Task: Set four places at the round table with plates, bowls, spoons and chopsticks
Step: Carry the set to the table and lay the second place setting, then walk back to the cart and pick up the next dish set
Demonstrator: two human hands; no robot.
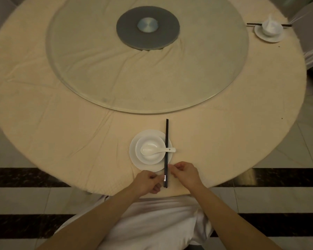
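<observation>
Curled fingertips of the right hand (184, 173) pinch the near end of the black chopsticks (166, 141), which lie across the right rim of a white plate (134, 156). On it sits 1 bowl (152, 160) holding 1 spoon (148, 150), its handle under the chopsticks. A second setting (268, 29) stands at the far right of the round table (61, 141), beige-clothed, with a glass turntable (79, 69). Below is tiled floor (25, 199). The left hand (148, 183) curls just beside the chopsticks; whether it touches them I cannot tell.
</observation>
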